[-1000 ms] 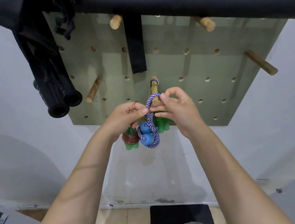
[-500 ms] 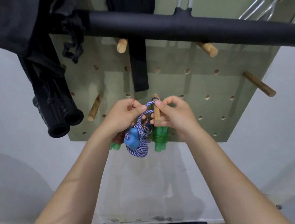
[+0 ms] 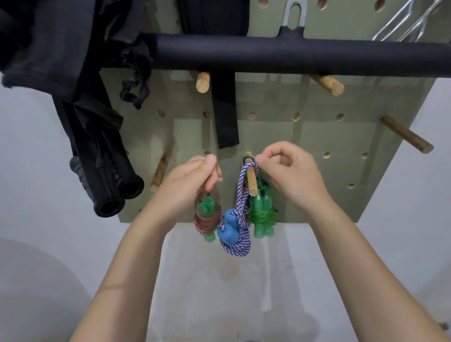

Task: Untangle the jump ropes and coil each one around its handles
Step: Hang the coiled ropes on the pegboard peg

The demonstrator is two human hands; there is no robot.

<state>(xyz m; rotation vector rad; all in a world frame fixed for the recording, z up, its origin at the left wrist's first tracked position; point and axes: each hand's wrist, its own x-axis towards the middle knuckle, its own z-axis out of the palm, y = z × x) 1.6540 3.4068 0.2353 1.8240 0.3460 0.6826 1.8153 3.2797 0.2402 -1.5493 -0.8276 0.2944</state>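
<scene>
Right hand (image 3: 290, 174) pinches the loop of the blue-and-white rope (image 3: 240, 194) at the wooden peg (image 3: 251, 177) on the pegboard (image 3: 314, 137), likely seating it so the bundle hangs by itself. Its blue handles (image 3: 228, 227) dangle below, rope coiled round them. Left hand (image 3: 190, 192) grips the top of a 2nd bundle, green handles (image 3: 207, 211) wrapped in brownish cord, held aside, probably awaiting a peg. A 3rd green bundle (image 3: 262, 214) hangs just behind the peg. Left fingertips hidden; what the 3rd bundle hangs from cannot be made out. Black bar (image 3: 290, 57) crosses above.
</scene>
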